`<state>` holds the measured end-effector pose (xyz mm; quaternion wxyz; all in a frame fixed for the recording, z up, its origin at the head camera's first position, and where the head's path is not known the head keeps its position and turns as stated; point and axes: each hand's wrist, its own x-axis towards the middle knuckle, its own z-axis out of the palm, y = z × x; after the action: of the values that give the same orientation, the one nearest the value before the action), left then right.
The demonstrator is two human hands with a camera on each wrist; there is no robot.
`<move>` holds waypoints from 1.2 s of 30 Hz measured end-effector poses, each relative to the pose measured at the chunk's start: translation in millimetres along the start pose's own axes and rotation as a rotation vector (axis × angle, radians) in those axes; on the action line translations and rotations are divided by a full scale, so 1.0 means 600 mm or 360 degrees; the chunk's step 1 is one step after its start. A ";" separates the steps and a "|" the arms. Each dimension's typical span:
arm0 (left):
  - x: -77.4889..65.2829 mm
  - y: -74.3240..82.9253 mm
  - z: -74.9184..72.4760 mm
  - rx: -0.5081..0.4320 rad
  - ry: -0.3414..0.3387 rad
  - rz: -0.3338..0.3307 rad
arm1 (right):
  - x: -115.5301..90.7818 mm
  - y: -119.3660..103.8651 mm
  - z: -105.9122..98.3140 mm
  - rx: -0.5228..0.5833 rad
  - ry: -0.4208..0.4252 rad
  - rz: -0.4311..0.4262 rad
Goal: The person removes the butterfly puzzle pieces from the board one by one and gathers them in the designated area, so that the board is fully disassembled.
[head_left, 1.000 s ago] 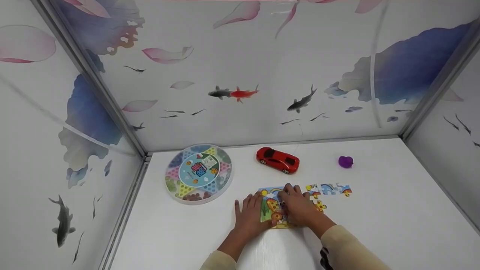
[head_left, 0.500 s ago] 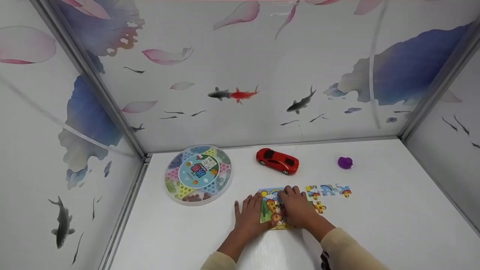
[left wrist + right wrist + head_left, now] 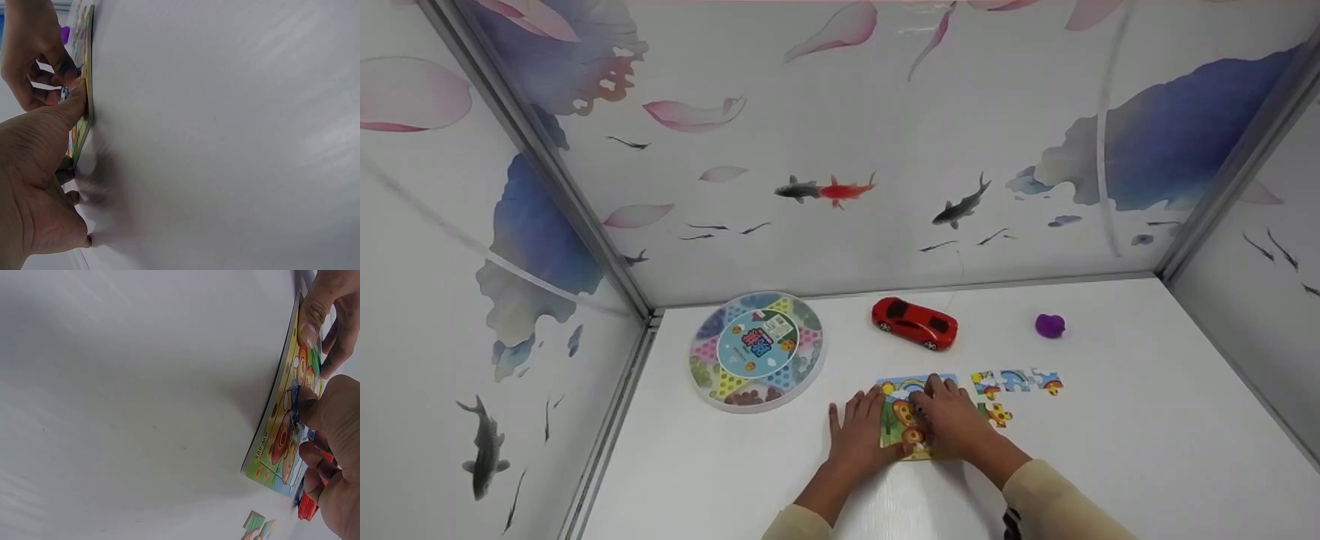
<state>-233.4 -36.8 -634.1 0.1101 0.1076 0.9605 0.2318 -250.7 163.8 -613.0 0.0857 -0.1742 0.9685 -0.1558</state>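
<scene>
A colourful cartoon jigsaw board (image 3: 890, 429) lies flat on the white table, partly covered by both hands. My left hand (image 3: 861, 431) rests at its left side, fingers spread along the edge and thumb (image 3: 70, 107) pressing the near border. Over the middle of the board, my right hand (image 3: 956, 421) has its fingers bent down. In the right wrist view its thumb and fingers pinch a small bluish puzzle piece (image 3: 295, 396) against the board; the fingers hide most of it. Loose puzzle pieces (image 3: 1017, 380) lie in a row right of the board, with another yellow-orange piece (image 3: 999, 415) nearer the hand.
A round Chinese checkers box (image 3: 757, 352) lies at the back left. Behind the jigsaw stands a red toy car (image 3: 915, 323), and a small purple object (image 3: 1050, 325) is at the back right. Printed panels (image 3: 885, 247) wall in the table at the back and sides.
My right hand shifts slightly over the middle of the board, its fingertips moving a little left and nearer me. The left hand stays in place, and the loose pieces lie as before.
</scene>
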 end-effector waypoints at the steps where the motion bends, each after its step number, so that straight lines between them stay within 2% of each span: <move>1: 0.000 0.000 -0.001 -0.0003 0.0002 0.0002 | 0.000 -0.001 0.000 0.0021 -0.0005 -0.0001; 10: -0.003 0.002 -0.005 -0.0009 0.0020 0.0011 | -0.002 -0.004 0.001 0.0140 -0.0040 0.0004; 16: -0.004 0.001 -0.005 -0.0016 0.0024 0.0022 | -0.006 -0.001 0.002 0.0068 -0.0040 -0.0074; 23: -0.001 -0.004 0.003 0.0028 0.0047 0.0044 | -0.010 0.004 -0.004 0.0084 -0.0068 -0.0148; 30: 0.002 -0.006 0.004 0.0043 0.0038 0.0037 | -0.009 0.009 -0.005 0.0116 -0.0132 -0.0113; 36: 0.002 -0.004 0.001 0.0026 0.0035 0.0043 | -0.011 0.009 -0.006 0.0097 -0.0132 -0.0092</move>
<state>-234.6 -38.6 -636.2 0.0957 0.1189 0.9620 0.2265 -247.0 171.8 -610.8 0.1264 -0.2058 0.9535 -0.1804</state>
